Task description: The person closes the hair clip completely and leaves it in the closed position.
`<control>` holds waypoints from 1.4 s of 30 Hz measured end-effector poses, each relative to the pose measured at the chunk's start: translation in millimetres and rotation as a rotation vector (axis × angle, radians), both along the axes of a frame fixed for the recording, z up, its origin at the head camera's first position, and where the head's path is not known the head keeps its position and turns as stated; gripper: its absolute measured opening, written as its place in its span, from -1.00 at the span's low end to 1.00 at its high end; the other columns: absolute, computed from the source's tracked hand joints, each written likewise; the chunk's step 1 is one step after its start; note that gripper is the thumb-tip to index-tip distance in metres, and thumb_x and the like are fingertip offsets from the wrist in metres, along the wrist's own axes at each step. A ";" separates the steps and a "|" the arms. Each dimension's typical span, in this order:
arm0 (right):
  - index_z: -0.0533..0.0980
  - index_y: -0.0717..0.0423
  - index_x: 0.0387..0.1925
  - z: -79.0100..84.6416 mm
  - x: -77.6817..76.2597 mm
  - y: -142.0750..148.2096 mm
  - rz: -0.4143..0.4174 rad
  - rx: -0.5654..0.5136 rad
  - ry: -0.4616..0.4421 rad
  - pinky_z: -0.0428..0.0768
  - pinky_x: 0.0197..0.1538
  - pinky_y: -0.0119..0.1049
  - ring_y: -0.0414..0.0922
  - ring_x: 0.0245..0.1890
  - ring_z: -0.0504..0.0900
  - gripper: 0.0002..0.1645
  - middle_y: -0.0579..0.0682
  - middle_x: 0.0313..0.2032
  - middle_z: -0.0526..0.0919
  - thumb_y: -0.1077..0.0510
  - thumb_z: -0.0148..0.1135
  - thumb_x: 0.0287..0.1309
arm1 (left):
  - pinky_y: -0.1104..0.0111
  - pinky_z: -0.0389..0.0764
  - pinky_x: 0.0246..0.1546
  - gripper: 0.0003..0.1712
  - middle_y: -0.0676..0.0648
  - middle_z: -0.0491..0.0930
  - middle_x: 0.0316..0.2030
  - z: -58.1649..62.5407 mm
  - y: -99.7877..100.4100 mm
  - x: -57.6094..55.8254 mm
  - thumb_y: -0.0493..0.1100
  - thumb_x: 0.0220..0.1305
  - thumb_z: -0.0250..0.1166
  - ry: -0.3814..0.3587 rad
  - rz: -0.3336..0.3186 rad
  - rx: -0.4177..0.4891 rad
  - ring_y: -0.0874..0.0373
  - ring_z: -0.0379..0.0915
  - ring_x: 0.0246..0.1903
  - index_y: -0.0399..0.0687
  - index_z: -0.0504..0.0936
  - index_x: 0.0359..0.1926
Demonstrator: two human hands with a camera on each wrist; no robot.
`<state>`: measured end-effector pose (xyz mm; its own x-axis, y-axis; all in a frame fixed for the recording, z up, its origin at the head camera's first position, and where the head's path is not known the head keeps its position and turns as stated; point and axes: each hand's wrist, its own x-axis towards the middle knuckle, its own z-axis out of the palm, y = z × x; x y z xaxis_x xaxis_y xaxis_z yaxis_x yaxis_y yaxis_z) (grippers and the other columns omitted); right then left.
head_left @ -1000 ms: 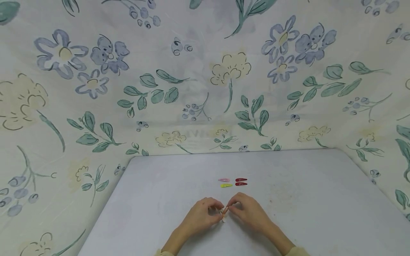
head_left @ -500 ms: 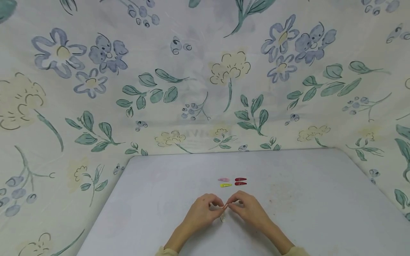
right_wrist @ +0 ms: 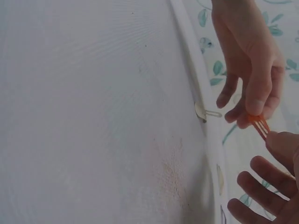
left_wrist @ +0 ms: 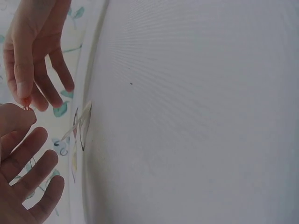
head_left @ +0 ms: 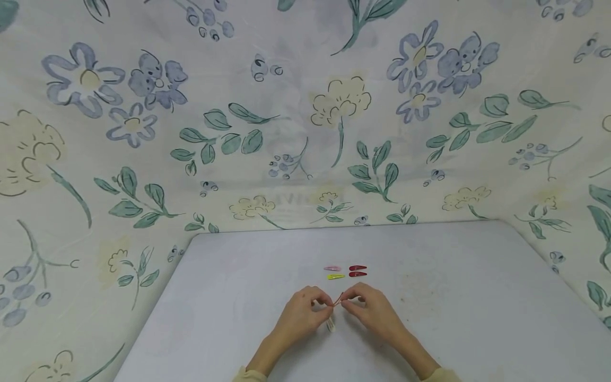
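Observation:
Both hands meet over the table on a small orange hair clip (right_wrist: 260, 125), which they pinch from either side. In the head view my left hand (head_left: 303, 313) grips its left end between thumb and index finger. My right hand (head_left: 374, 313) pinches the other end the same way, its remaining fingers spread in the left wrist view. Thin prongs of the clip show between the fingertips. Just below the hands lies a whitish hair clip (head_left: 331, 324), partly hidden by the left hand; it looks unclasped in the left wrist view.
Beyond the hands lie a pink clip (head_left: 332, 268), a yellow clip (head_left: 336, 276) and two dark red clips, an upper red clip (head_left: 357, 268) and a lower red clip (head_left: 357, 274). The white table (head_left: 229, 276) meets a flower-patterned cloth (head_left: 286, 106) behind and at both sides.
Both hands have moved slightly away from the body with the orange clip, and their fingertips are a little farther apart. More of the whitish clip shows beneath them.

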<state>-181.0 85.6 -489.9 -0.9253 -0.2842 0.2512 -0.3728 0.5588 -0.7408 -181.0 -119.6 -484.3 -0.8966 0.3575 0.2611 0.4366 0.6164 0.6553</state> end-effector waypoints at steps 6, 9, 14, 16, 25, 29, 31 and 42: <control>0.59 -0.08 -0.21 2.0 -1.2 1.5 -0.026 -0.012 -0.002 0.63 0.02 -0.07 -0.18 -0.15 0.63 -0.83 -0.24 -0.25 0.67 0.17 0.38 0.17 | 0.26 0.59 -0.15 -0.94 0.17 0.63 -0.35 2.5 1.8 -0.6 -0.21 0.17 0.37 0.004 -0.012 0.012 0.19 0.52 -0.23 0.06 0.68 -0.32; 0.60 -0.05 -0.18 2.8 -2.4 2.6 -0.041 -0.025 -0.014 0.63 0.03 -0.06 -0.17 -0.14 0.63 -0.81 -0.19 -0.23 0.68 0.17 0.39 0.15 | 0.24 0.59 -0.15 -0.94 0.16 0.63 -0.35 4.5 2.4 -0.6 -0.22 0.17 0.37 0.010 -0.012 0.016 0.18 0.52 -0.22 0.05 0.68 -0.32; 0.59 -0.03 -0.13 3.3 -3.1 4.9 -0.053 -0.042 -0.018 0.62 0.04 -0.08 -0.17 -0.12 0.64 -0.76 -0.18 -0.20 0.68 0.19 0.40 0.14 | 0.30 0.58 -0.16 -0.93 0.17 0.64 -0.35 6.9 2.7 -2.0 -0.22 0.16 0.38 0.023 -0.011 0.007 0.19 0.53 -0.22 0.05 0.68 -0.32; 0.59 -0.03 -0.09 3.4 -3.0 5.4 -0.051 -0.046 -0.016 0.63 0.03 -0.09 -0.17 -0.11 0.64 -0.73 -0.18 -0.18 0.68 0.19 0.40 0.15 | 0.32 0.57 -0.16 -0.93 0.18 0.63 -0.35 7.8 2.8 -2.2 -0.22 0.16 0.37 0.030 -0.010 0.003 0.20 0.53 -0.22 0.06 0.68 -0.32; 0.59 0.02 -0.04 3.9 -0.9 4.8 -0.035 -0.094 -0.025 0.63 0.02 -0.08 -0.14 -0.11 0.66 -0.72 -0.15 -0.16 0.69 0.20 0.36 0.19 | 0.24 0.61 -0.14 -0.96 0.14 0.65 -0.33 11.4 6.0 -3.1 -0.21 0.18 0.37 0.065 -0.015 0.034 0.22 0.54 -0.22 0.02 0.68 -0.32; 0.58 0.03 -0.05 6.2 -0.8 3.5 -0.056 -0.131 -0.044 0.63 0.03 -0.08 -0.14 -0.10 0.65 -0.73 -0.16 -0.18 0.68 0.19 0.35 0.20 | 0.21 0.62 -0.14 -0.96 0.14 0.65 -0.34 11.1 7.4 -3.2 -0.23 0.19 0.37 0.076 -0.014 0.073 0.22 0.54 -0.22 0.00 0.68 -0.32; 0.58 0.03 -0.05 7.5 -1.0 2.1 -0.068 -0.155 -0.060 0.63 0.04 -0.09 -0.14 -0.10 0.64 -0.73 -0.15 -0.18 0.68 0.19 0.35 0.20 | 0.22 0.62 -0.15 -0.94 0.15 0.64 -0.35 10.5 7.9 -3.2 -0.25 0.18 0.36 0.097 -0.002 0.096 0.23 0.54 -0.23 0.02 0.68 -0.32; 0.60 0.02 -0.16 9.3 -1.2 -4.5 -0.130 -0.278 0.009 0.64 0.02 -0.05 -0.13 -0.15 0.65 -0.77 -0.17 -0.23 0.67 0.23 0.40 0.14 | 0.27 0.59 -0.17 -0.86 0.19 0.63 -0.35 16.0 14.1 -5.2 -0.27 0.14 0.41 0.166 0.092 0.279 0.25 0.53 -0.23 0.11 0.69 -0.34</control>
